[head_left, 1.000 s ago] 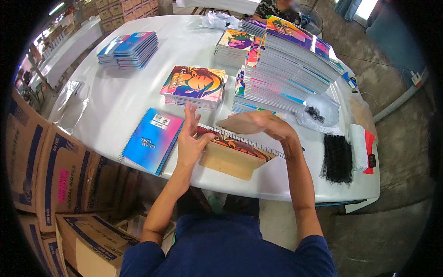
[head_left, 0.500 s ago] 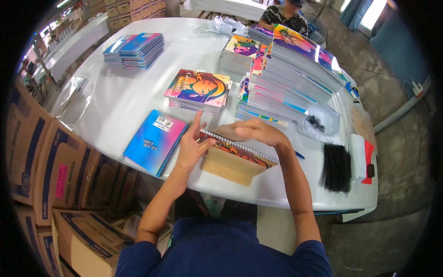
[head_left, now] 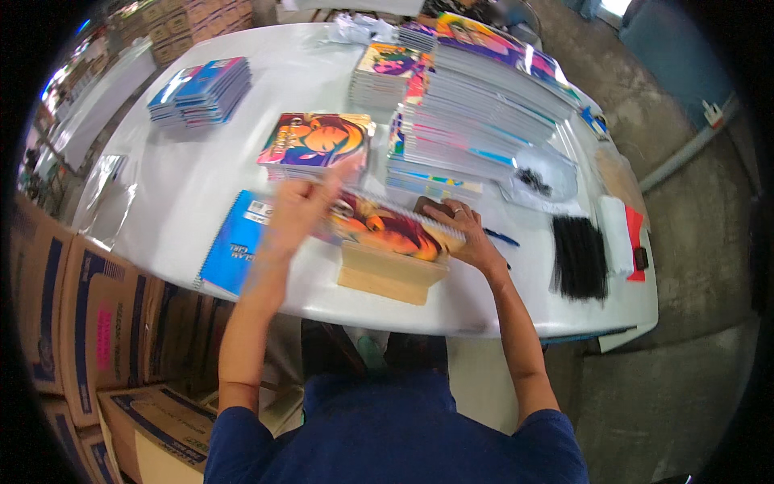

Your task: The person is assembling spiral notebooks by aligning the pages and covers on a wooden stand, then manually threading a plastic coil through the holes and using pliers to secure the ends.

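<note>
A spiral notebook (head_left: 395,230) with an orange and purple illustrated cover leans on a pale wooden stand (head_left: 387,278) in front of me, its wire edge up. At its left end is my left hand (head_left: 298,214), smeared by motion, so its grip is unclear. Behind the right end of the notebook, my right hand (head_left: 474,238) is closed around a small dark brown block (head_left: 434,208). Under my left hand and forearm, a blue and pink spiral notebook (head_left: 230,246) lies partly hidden. Just beyond sits a stack of notebooks (head_left: 314,145) with matching illustrated covers.
Tall notebook piles (head_left: 484,105) rise at the far right. Blue notebooks (head_left: 201,93) are stacked at the far left. Black binding coils (head_left: 578,258), a blue pen (head_left: 501,236) and a plastic bag (head_left: 540,177) lie to the right. Cardboard boxes (head_left: 113,323) stand beside the table.
My left hand has moved left and up off its hold near the notebook's end. My right hand has lowered behind the notebook with the brown block. The whole view has shifted slightly.
</note>
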